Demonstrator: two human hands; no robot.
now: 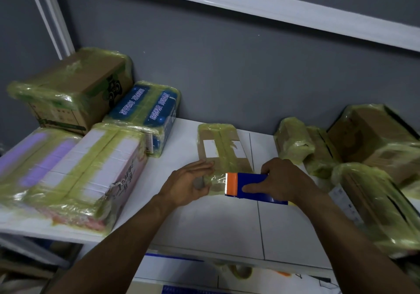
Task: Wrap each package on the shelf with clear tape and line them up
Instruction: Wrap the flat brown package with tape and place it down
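Brown flat package (221,148) lay flat on the white shelf (227,225) near the grey back wall, with bands of yellowish tape already across its top. At its near edge the left hand (188,182) pinched the end of a stretch of clear tape (217,181) between curled fingers and thumb, while the right hand (284,180), just right of that edge, was clamped on a blue tape dispenser (252,185) with an orange cutter. Wrapped boxes (75,164) stood to the package's left and more wrapped parcels (363,202) to its right.
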